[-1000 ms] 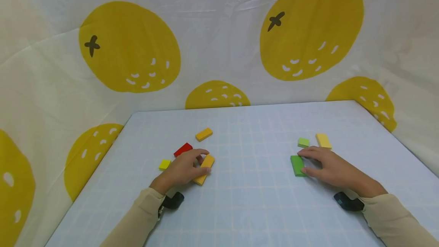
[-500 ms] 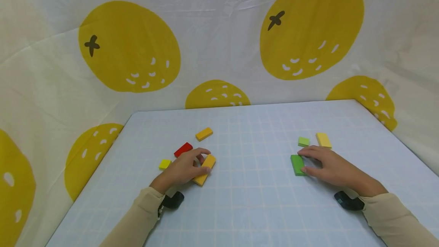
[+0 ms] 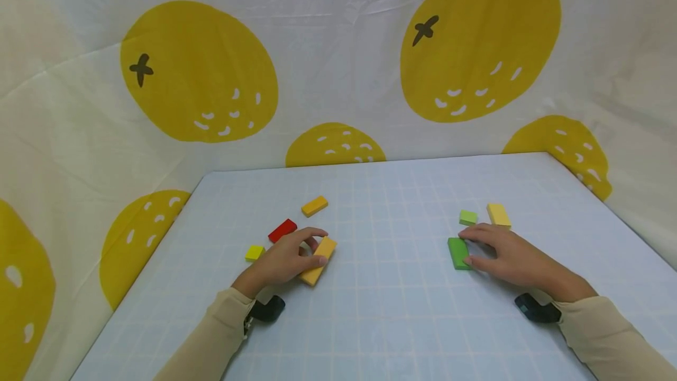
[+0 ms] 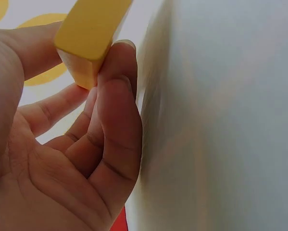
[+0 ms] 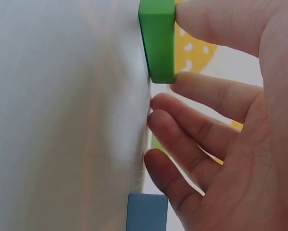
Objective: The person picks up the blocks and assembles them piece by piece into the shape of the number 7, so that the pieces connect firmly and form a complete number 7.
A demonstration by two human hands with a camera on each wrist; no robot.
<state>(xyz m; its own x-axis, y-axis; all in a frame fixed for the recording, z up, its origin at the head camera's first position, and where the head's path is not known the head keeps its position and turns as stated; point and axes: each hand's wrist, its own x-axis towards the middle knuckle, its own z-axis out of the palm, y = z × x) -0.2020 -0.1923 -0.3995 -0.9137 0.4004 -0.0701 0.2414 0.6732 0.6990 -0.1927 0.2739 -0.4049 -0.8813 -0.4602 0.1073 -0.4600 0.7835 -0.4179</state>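
Observation:
My left hand holds a yellow-orange block by its left side, with the thumb on it. In the left wrist view the thumb, index finger and other fingertips are around this block, which stands tilted. My right hand rests around the right side of a flat green block on the table. Its thumb and index fingertip touch the green block near opposite ends, as the right wrist view shows; the other fingers are spread. Below those fingers sits a blue block, hidden in the head view.
By the left hand lie a red block, a small yellow block and an orange block. Behind the right hand are a light green block and a pale yellow block. The table meets a fruit-printed cloth.
The yellow-orange block has shifted slightly right and tipped up a little in my left hand. My right hand and the green block have stayed in place.

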